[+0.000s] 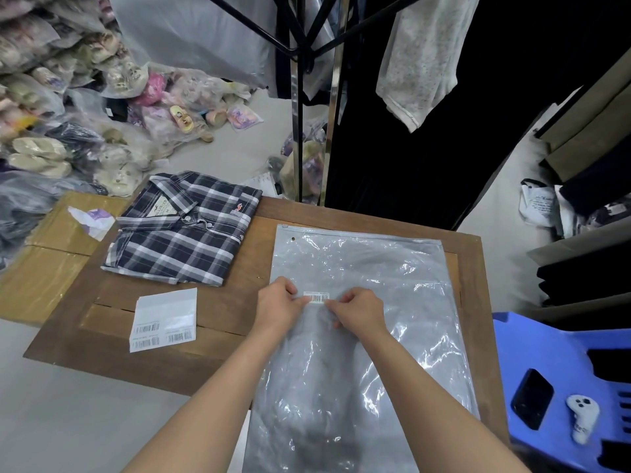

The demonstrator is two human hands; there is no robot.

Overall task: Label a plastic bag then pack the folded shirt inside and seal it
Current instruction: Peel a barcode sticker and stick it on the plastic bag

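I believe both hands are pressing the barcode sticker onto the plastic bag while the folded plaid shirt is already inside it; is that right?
Not quite: the head view shows the folded plaid shirt lying on the table beside the plastic bag, not inside it. The left hand and right hand do hold the barcode sticker on it.

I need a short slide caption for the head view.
Both hands press a barcode label onto the plastic bag; folded shirt waits.

Two bare forearms, left hand and right hand; no sleeves, gloves, rings or watch visible.
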